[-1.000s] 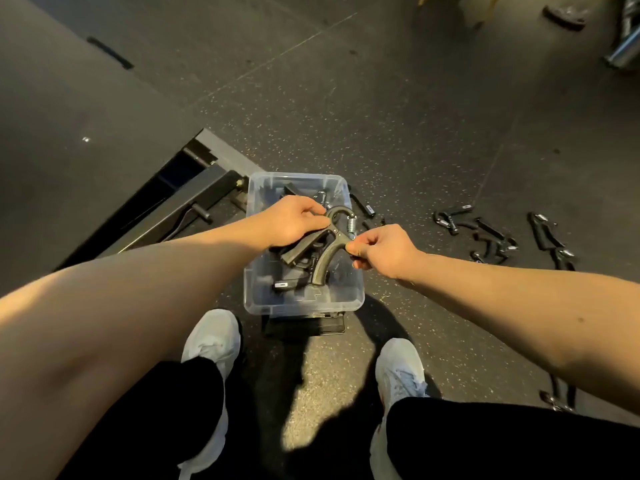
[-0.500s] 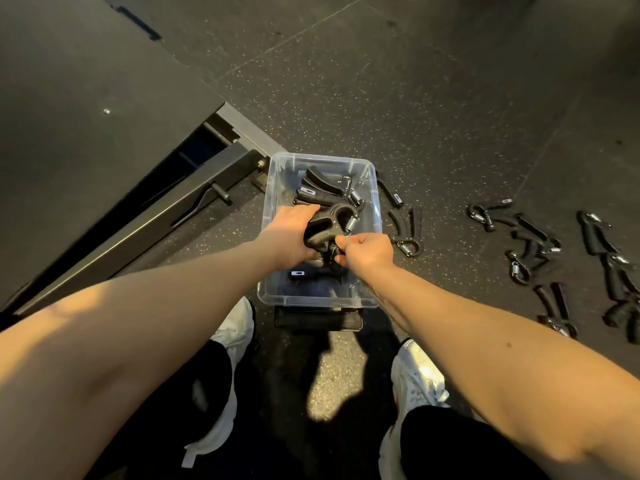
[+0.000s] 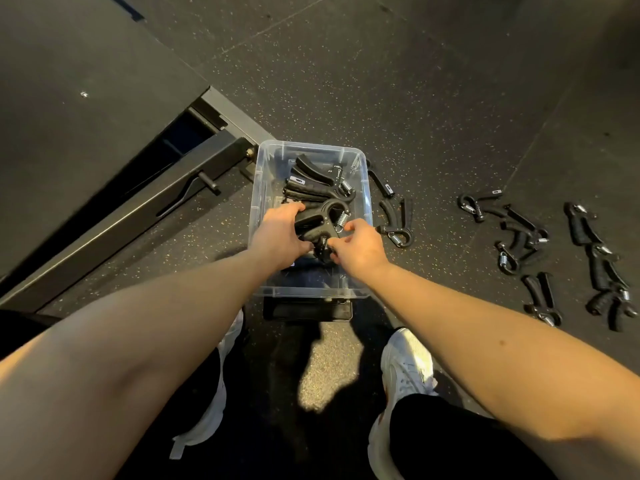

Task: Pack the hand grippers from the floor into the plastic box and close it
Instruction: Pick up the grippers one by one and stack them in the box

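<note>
Speckled black rubber floor (image 3: 415,98); left hand (image 3: 277,237) and right hand (image 3: 360,247), grip tight on hand gripper (image 3: 317,221).

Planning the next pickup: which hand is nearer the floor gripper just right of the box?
Right. The right hand is just across the box wall from that floor gripper; the left hand is farther, by its left wall.

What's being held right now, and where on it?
One black hand gripper, over the plastic box. The left hand grips its left handle; the right hand pinches the other handle's lower end, below the spring.
</note>
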